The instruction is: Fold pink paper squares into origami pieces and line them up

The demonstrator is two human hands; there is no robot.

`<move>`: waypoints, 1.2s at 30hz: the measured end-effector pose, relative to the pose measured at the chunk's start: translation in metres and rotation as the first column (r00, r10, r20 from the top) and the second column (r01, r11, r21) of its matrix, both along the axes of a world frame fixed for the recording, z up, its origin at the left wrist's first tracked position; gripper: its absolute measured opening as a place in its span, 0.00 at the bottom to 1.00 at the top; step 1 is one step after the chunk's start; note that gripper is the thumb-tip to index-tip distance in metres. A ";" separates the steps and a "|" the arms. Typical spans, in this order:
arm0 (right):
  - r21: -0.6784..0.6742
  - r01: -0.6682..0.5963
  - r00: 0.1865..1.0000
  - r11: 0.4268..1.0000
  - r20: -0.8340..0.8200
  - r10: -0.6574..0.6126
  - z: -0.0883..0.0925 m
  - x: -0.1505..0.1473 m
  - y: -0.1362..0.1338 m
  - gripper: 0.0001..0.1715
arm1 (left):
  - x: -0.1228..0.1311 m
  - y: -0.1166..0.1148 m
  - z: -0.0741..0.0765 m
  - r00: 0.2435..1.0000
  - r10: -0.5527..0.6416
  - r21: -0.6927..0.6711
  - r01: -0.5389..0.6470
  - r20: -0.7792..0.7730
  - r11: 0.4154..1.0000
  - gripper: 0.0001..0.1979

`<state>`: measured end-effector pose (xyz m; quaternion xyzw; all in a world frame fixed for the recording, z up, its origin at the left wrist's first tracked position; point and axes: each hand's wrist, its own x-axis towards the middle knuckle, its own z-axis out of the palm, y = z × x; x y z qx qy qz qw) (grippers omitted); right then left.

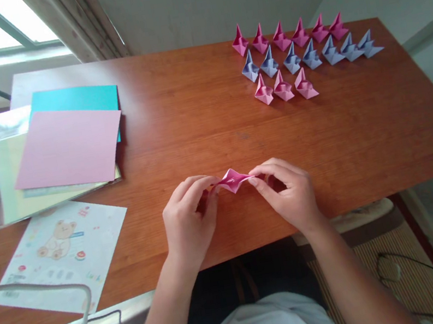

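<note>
Between my hands, just above the wooden table, is a small pink folded-paper piece. Its middle bulges into a diamond shape and narrows to a point on either side. My left hand pinches the left point between thumb and fingertips. On the other side, my right hand pinches the right point the same way. The pinched ends are partly hidden by my fingers.
Toward the back right stand rows of folded-paper figures: dark pink, lavender and light pink. At left lie a pink paper sheet, a teal sheet and a bear-printed sheet. A pale cable crosses the lower left.
</note>
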<state>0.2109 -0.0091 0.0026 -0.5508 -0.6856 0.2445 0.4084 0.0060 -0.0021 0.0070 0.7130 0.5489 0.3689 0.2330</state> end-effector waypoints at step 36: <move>0.452 0.460 0.631 0.764 0.440 -0.640 -0.006 0.179 0.087 0.05 | -0.003 -0.004 0.004 0.992 -0.109 -0.027 0.110 0.064 0.994 0.10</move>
